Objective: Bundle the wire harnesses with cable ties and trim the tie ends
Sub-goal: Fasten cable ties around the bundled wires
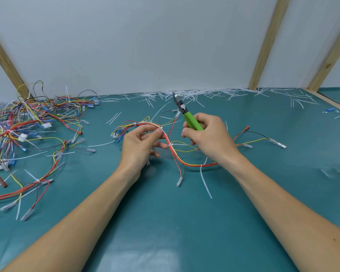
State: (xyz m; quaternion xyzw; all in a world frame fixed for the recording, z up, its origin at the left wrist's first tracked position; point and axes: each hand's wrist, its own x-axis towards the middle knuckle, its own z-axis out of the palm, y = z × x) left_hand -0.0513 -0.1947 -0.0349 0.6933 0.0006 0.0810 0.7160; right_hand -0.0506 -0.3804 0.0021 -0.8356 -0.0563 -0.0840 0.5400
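Observation:
A wire harness (pixel 175 155) of red, orange and yellow wires lies across the middle of the teal table. My left hand (pixel 139 146) pinches it between thumb and fingers near a white cable tie head (pixel 161 127). My right hand (pixel 208 137) grips green-handled cutters (pixel 186 114), their jaws pointing up and away, above the harness. Another tie (pixel 171 144) sits on the bundle between my hands. Further right, a third tie has a long untrimmed white tail (pixel 205 181) trailing toward me.
A tangled heap of harnesses (pixel 28 122) fills the left side of the table. Cut white tie ends (pixel 194 95) litter the back edge along the white wall. Wooden posts (pixel 267 44) stand at the right and left. A blue connector (pixel 331 110) lies far right.

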